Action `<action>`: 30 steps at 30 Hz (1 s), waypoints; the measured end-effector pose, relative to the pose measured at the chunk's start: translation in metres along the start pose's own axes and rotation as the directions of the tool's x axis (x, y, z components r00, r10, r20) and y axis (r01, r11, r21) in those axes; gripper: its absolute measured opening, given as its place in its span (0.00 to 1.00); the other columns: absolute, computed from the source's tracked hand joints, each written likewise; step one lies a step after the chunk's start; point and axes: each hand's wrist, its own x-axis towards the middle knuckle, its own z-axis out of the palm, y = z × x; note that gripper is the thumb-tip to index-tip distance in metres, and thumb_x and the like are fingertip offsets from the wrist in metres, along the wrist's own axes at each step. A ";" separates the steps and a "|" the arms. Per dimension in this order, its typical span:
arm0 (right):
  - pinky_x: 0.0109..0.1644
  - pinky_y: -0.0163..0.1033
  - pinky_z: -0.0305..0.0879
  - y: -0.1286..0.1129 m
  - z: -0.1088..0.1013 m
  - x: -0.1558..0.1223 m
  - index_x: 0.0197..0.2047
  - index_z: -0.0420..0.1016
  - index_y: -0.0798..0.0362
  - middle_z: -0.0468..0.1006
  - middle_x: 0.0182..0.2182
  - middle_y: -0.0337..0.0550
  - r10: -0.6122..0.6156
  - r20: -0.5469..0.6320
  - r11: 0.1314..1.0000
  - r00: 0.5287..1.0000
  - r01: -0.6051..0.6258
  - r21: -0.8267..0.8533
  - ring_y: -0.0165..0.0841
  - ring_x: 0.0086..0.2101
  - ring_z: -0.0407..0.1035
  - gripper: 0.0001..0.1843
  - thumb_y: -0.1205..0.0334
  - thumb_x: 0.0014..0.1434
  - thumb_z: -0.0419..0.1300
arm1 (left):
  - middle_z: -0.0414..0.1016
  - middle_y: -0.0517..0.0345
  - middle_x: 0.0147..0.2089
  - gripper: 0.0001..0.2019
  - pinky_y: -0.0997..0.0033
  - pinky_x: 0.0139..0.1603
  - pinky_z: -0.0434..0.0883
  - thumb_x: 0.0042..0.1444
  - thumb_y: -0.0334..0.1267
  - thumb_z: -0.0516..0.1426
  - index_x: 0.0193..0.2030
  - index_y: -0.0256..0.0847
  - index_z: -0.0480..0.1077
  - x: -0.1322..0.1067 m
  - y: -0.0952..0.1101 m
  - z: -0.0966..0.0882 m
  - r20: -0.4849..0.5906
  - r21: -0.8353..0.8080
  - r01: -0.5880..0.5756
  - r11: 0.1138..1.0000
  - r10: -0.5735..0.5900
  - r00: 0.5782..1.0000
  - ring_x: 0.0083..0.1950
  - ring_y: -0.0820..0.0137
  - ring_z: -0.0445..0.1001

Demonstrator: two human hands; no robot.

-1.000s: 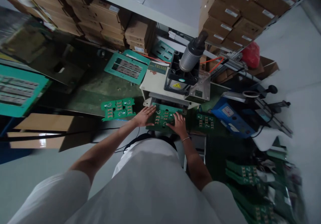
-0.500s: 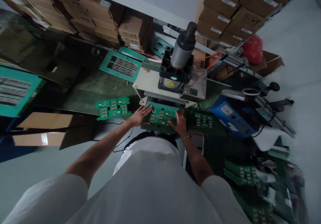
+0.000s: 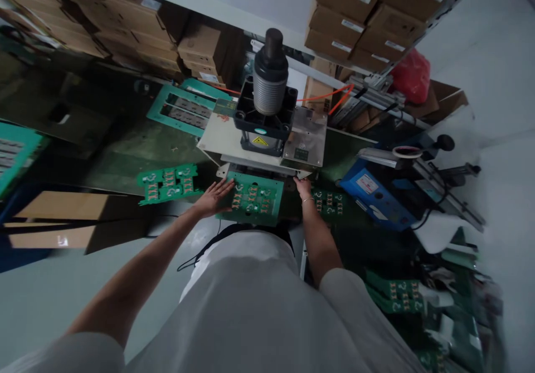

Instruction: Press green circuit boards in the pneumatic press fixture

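Observation:
A green circuit board panel (image 3: 252,197) with copper-coloured parts lies in a green tray (image 3: 273,211) at the front of a bench press (image 3: 261,122). My left hand (image 3: 213,195) is open, its spread fingers reaching the tray's left edge. At the press's front right corner is my right hand (image 3: 302,188), apart from the tray, with fingers stretched forward and nothing visible in them; whether they touch the press I cannot tell. Left of my left hand lies another board panel (image 3: 168,183). A further panel (image 3: 329,201) sits just right of my right wrist.
A blue machine (image 3: 374,194) stands to the right. Green frames (image 3: 178,108) lie behind left. Cardboard boxes (image 3: 204,44) fill the back, and an open carton (image 3: 62,222) is at lower left. More panels (image 3: 403,295) are at lower right.
My right hand has left the board and moved to the press's front right corner. My left hand stays by the tray's left edge. The whole view has shifted slightly.

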 end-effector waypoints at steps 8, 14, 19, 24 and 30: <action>0.56 0.45 0.64 0.072 -0.068 -0.046 0.52 0.81 0.60 0.82 0.47 0.59 0.230 -0.115 0.967 0.966 -0.240 -0.083 0.44 0.49 0.72 0.19 0.60 0.64 0.56 | 0.47 0.31 0.80 0.46 0.41 0.77 0.53 0.63 0.60 0.57 0.80 0.37 0.48 0.009 0.012 0.010 -0.227 -0.022 0.305 0.952 -0.302 0.926 0.81 0.43 0.46; 0.57 0.54 0.64 0.112 -0.098 -0.075 0.53 0.81 0.60 0.77 0.54 0.66 0.441 -0.105 0.822 0.891 -0.448 -0.351 0.52 0.55 0.69 0.22 0.52 0.65 0.61 | 0.55 0.28 0.76 0.38 0.39 0.74 0.57 0.66 0.56 0.54 0.75 0.35 0.54 0.016 0.043 0.026 -0.420 -0.194 0.291 0.937 -0.348 0.838 0.78 0.42 0.53; 0.58 0.53 0.65 0.112 -0.098 -0.068 0.50 0.82 0.60 0.79 0.52 0.64 0.454 0.000 0.800 0.891 -0.408 -0.439 0.50 0.55 0.71 0.20 0.52 0.66 0.61 | 0.58 0.32 0.74 0.32 0.40 0.73 0.58 0.66 0.55 0.53 0.70 0.39 0.62 0.010 0.057 0.022 -0.460 -0.242 0.201 0.949 -0.295 0.838 0.76 0.42 0.56; 0.58 0.55 0.65 0.108 -0.098 -0.065 0.47 0.83 0.61 0.81 0.48 0.63 0.451 0.012 0.801 0.892 -0.399 -0.446 0.50 0.52 0.74 0.19 0.54 0.66 0.60 | 0.59 0.34 0.74 0.29 0.38 0.72 0.59 0.65 0.52 0.55 0.70 0.42 0.63 -0.001 0.062 0.015 -0.471 -0.236 0.178 0.955 -0.273 0.839 0.75 0.42 0.58; 0.58 0.57 0.66 0.097 -0.105 -0.067 0.45 0.83 0.64 0.82 0.45 0.66 0.445 -0.001 0.797 0.895 -0.397 -0.456 0.51 0.51 0.75 0.18 0.58 0.64 0.59 | 0.62 0.34 0.71 0.24 0.41 0.71 0.62 0.67 0.50 0.53 0.65 0.41 0.67 -0.006 0.061 0.012 -0.497 -0.185 0.145 0.972 -0.219 0.840 0.73 0.44 0.61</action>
